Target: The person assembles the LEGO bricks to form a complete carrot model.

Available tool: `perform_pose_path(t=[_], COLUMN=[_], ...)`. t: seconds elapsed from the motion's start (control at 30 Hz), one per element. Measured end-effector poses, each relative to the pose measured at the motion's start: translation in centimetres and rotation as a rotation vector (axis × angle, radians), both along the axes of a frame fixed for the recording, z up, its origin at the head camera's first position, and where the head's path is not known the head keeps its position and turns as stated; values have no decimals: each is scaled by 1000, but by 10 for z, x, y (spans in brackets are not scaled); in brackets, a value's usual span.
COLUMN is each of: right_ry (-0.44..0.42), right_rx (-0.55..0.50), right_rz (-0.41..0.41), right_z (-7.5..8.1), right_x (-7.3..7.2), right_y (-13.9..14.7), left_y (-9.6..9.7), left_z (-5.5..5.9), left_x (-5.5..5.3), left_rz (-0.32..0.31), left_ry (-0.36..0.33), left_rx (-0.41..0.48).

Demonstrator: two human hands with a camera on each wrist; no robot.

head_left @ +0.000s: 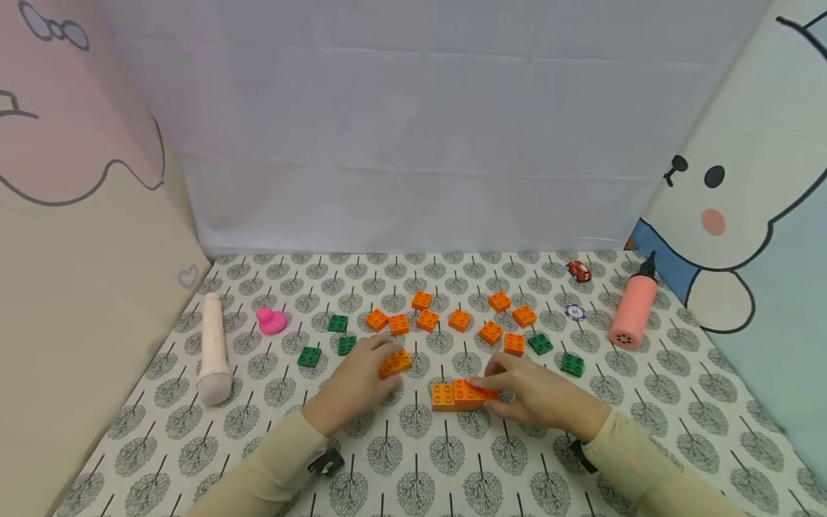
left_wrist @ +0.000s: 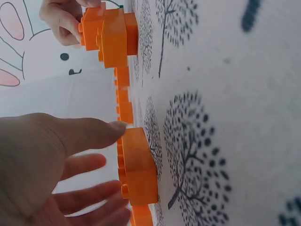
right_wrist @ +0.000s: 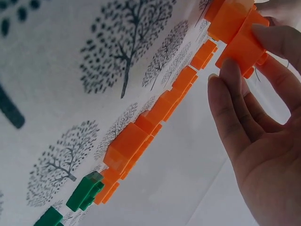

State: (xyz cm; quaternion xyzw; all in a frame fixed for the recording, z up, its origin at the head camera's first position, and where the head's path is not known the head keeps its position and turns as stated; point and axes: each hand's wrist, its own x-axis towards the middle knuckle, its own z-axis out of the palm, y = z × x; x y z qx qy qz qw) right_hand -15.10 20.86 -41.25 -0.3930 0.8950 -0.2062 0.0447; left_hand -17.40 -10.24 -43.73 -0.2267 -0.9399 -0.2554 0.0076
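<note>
Block of long, studded orange plastic (head_left: 397,362) lies on white tree-print cloth (head_left: 426,495), just at left hand (head_left: 355,377); thumb at one end, fingers near the other, spread apart, contact unclear. Right hand (head_left: 533,391) has thumb and fingers clamped on rectangular orange plastic brick (head_left: 474,392), held atop stacked orange bricks (head_left: 442,397); cannot tell whether fully seated. Square green plastic bricks (head_left: 572,364) lie farther out.

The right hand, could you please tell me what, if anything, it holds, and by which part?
The right hand pinches the upper orange brick by opposite sides near its right end.
</note>
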Motion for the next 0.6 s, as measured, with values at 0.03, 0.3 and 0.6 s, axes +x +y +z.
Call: perform_pose_path(t=[0.03, 0.3, 0.6], right_ry=[3, 16, 31], right_rx=[1, -1, -2], right_rz=[3, 7, 0], right_z=[0, 0, 0], right_x=[0, -1, -1], right_y=[0, 0, 1], left_y=[-1, -4, -5], left_z=[0, -4, -7], left_x=[0, -2, 0], left_rz=[21, 62, 4], left_ry=[-7, -34, -42], left_rx=[-14, -59, -21])
